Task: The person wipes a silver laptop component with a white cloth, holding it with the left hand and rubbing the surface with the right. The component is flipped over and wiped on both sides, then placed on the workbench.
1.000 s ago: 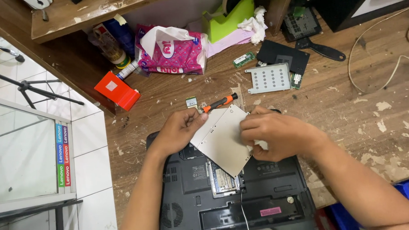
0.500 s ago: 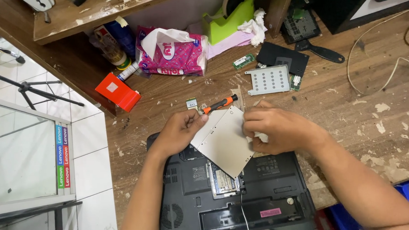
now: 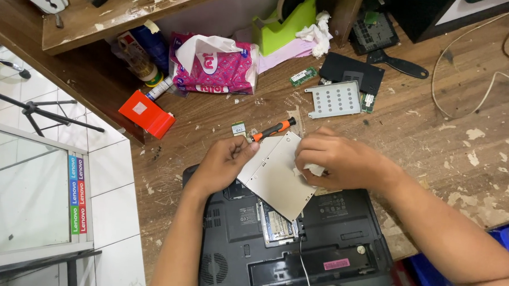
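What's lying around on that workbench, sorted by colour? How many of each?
Silver: 2, flat drive, perforated bracket
Black: 3, upturned laptop, flat cover, scraper
Green: 2, tape dispenser, small circuit board
Pink: 1, tissue pack
Red: 1, box
Orange and black: 1, screwdriver
Total: 10

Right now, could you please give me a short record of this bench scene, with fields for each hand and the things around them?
Left hand: left hand grips the edge of a flat silver drive
Right hand: right hand presses a white tissue on the drive
Under the drive: black laptop, upside down, cover off one bay
Beside the hands: orange-handled screwdriver on the wooden bench
Farther back: perforated metal plate, pink tissue pack, green tape dispenser, red box
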